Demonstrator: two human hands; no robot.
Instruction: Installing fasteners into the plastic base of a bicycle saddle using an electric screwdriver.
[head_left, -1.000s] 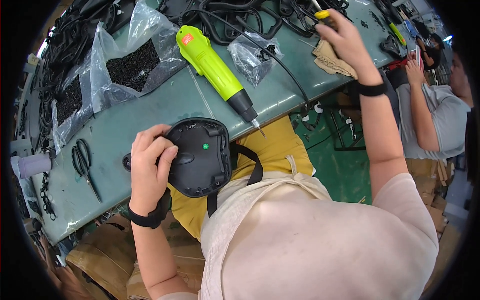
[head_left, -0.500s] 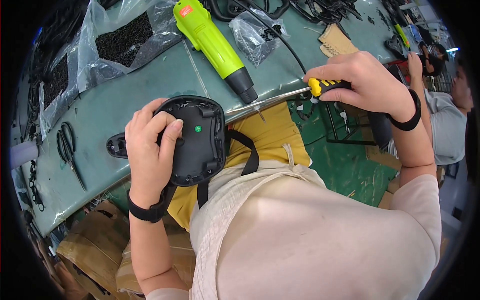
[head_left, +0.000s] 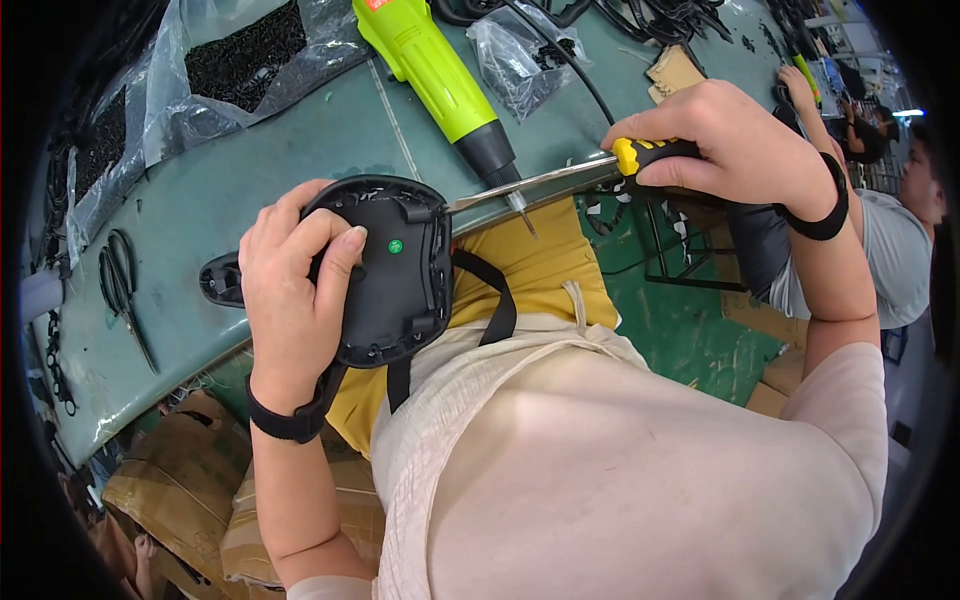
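Note:
My left hand (head_left: 298, 275) grips the left side of a black plastic housing (head_left: 385, 290), its thumb inside the hollow. A small round green sticker shows on the housing's inner face, and a short black arm sticks out to the left past my fingers. In my right hand (head_left: 715, 140) is a screwdriver with a yellow and black handle (head_left: 655, 153). Its long metal shaft runs left, and the tip is at the housing's upper right rim. Behind the shaft lies a lime-green electric screwdriver (head_left: 430, 80), its bit jutting past the table edge.
Clear plastic bags of small black screws (head_left: 245, 65) lie at the far left. Black scissors (head_left: 122, 290) rest on the green table (head_left: 330, 130). A smaller plastic bag (head_left: 520, 65) and black cables sit at the back. Another person (head_left: 880, 240) works at right; cardboard boxes (head_left: 180, 470) stand below left.
The screwdriver's tip has come left to the housing's rim. My left hand and the housing have shifted slightly left and up.

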